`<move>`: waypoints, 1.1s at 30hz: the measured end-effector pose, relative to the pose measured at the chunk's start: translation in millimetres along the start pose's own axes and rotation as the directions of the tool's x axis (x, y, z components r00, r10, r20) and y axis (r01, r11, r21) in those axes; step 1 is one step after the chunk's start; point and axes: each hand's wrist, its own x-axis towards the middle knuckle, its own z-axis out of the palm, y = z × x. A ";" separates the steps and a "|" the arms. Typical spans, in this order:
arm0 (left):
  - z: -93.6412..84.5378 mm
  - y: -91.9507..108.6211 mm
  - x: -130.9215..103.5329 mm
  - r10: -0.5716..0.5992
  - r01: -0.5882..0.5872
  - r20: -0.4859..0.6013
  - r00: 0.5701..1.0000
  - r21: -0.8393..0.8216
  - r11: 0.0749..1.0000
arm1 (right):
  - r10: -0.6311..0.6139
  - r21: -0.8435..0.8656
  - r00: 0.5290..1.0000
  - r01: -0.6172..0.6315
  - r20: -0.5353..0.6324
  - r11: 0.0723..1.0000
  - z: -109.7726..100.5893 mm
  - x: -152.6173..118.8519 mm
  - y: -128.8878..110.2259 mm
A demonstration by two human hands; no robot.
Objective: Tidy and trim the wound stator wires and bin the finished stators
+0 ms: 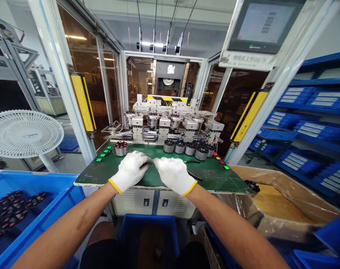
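Both my hands wear white knit gloves with yellow cuffs and meet above the green tabletop (97, 175). My left hand (131, 167) is closed, its thumb and fingertips pinched together. Close by on the right, my right hand (174, 175) is also closed, its fingertips almost touching the left ones. Anything between the fingers is too small or hidden to make out. Behind my left hand stands a stator with copper windings (121, 149). Several black-topped metal stators (190, 149) stand beyond my right hand. Two dark handles of a tool (195, 175) show beside that hand, its head covered.
A winding machine (164, 123) spans the table's back. Green buttons (99, 160) lie left; coloured buttons (221, 163) lie right. A blue bin (60, 194) of wound parts stands left, below a white fan (27, 132). A lined carton (298, 198) is right; another blue bin (174, 231) is below.
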 end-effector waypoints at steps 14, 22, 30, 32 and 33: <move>14.8 -5.1 -8.9 -0.168 0.167 0.016 0.986 -0.240 0.956 | 0.027 0.128 0.995 -0.015 -0.094 0.992 -0.3 17.5 -7.8; 15.9 -4.0 -6.8 -0.263 0.258 0.035 0.964 -0.353 0.900 | -0.008 0.366 0.998 -0.017 0.068 0.931 25.8 7.0 -21.3; 19.4 -9.8 -9.7 -0.300 0.317 0.103 0.948 -0.246 0.916 | 0.148 0.488 0.987 -0.100 -0.061 0.867 6.6 27.2 -4.1; 22.0 -12.1 -9.7 -0.308 0.324 0.103 0.946 -0.242 0.914 | 0.188 0.456 0.981 -0.189 0.048 0.870 17.2 25.2 -2.9; 23.2 -12.8 -9.7 -0.311 0.326 0.097 0.945 -0.244 0.913 | 0.161 0.464 0.980 -0.197 0.116 0.864 21.1 21.1 -4.4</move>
